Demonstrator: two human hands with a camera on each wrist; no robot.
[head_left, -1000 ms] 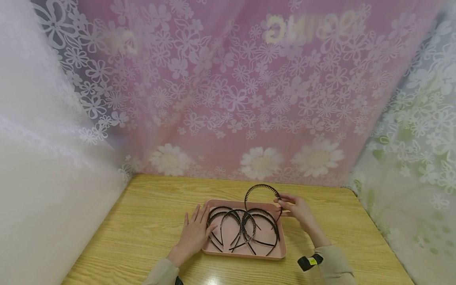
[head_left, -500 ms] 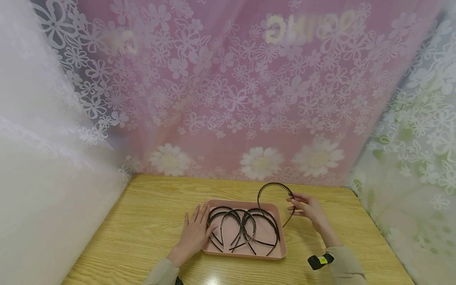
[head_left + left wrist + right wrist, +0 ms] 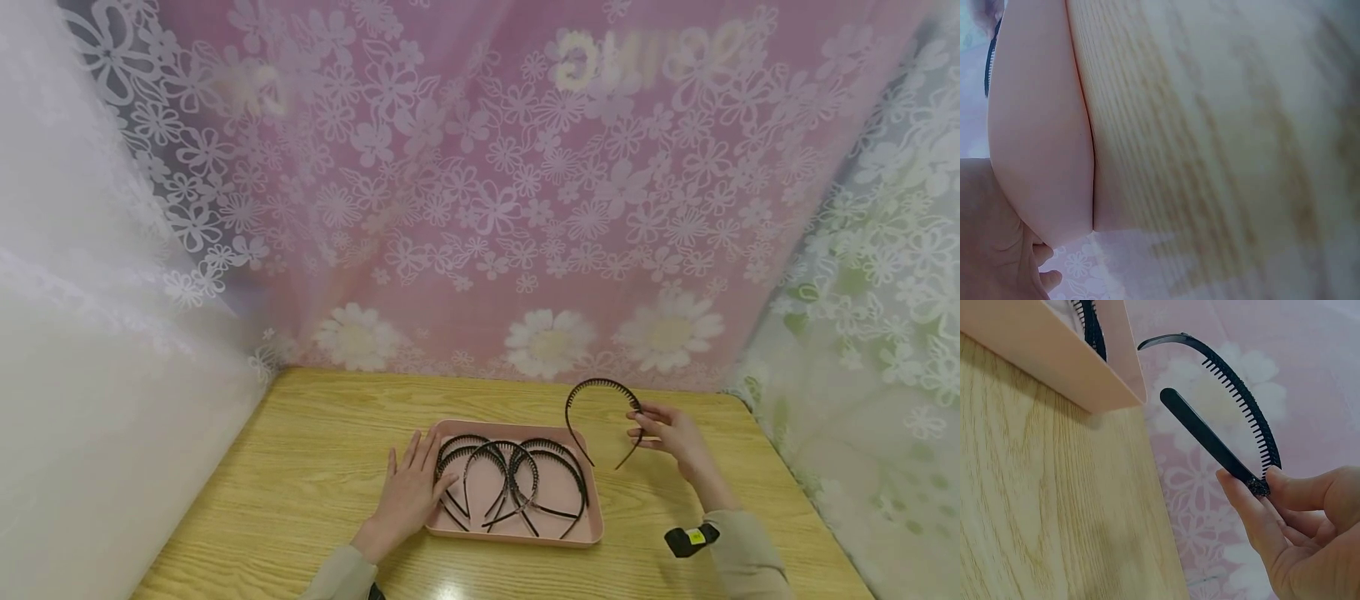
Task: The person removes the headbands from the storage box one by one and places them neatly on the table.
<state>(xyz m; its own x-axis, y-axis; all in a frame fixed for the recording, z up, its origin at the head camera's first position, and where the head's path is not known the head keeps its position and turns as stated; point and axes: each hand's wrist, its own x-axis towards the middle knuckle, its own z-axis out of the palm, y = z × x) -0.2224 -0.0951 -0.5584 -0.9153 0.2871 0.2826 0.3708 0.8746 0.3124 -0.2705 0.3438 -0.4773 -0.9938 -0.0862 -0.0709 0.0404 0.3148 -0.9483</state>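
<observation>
My right hand (image 3: pixel 672 437) pinches a black toothed headband (image 3: pixel 602 382) by one side, between thumb and fingers. The band stands arch-up past the tray's back right corner; in the right wrist view its teeth and both free ends show on this same headband (image 3: pixel 1244 394). A shallow pink tray (image 3: pixel 517 540) sits on the table, with several black headbands (image 3: pixel 551 454) lying overlapped in it. At the tray's left wall rests my left hand (image 3: pixel 408 487), fingers straight and spread, thumb over the rim. The left wrist view shows that hand (image 3: pixel 997 244) against the tray wall (image 3: pixel 1041 125).
The tray stands on a wood-grain table (image 3: pixel 315 450). A pink flowered curtain (image 3: pixel 480 208) hangs along the back edge, with pale sheets on the left (image 3: pixel 112 350) and right (image 3: pixel 885 350). A black strap (image 3: pixel 692 539) is on my right wrist.
My right hand has carried the headband to the right and slightly up, from over the tray to beyond its right back corner. My left hand has stayed at the tray's left side.
</observation>
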